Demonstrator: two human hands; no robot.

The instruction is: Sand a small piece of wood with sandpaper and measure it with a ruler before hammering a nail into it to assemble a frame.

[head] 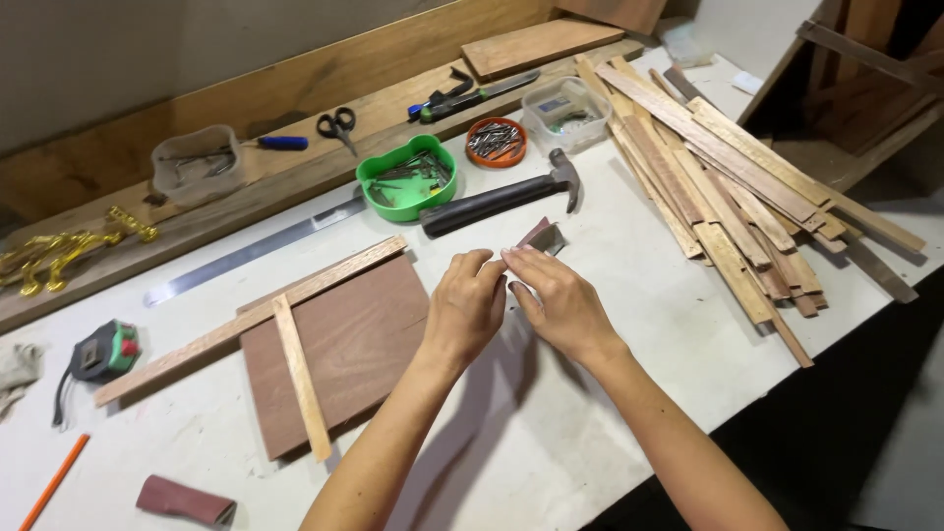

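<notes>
Both hands meet over the middle of the white table (551, 433). My left hand (464, 307) and my right hand (560, 300) pinch a small flat reddish-grey sheet (544, 236), probably sandpaper, between their fingertips; its far corner sticks out beyond the fingers. Just past the hands lies a hammer (501, 199) with a black handle. To the left, a brown plywood panel (344, 344) lies flat with two light wooden strips (300, 379) across it in a T shape.
A pile of wooden slats (728, 187) fills the right side. Behind the hammer sit a green tray (405, 177), an orange dish of nails (496, 142) and a clear box (565, 110). A steel ruler (246, 254), scissors (337, 125), tape measure (103, 352), orange pencil (54, 482) and sandpaper roll (185, 500) lie around.
</notes>
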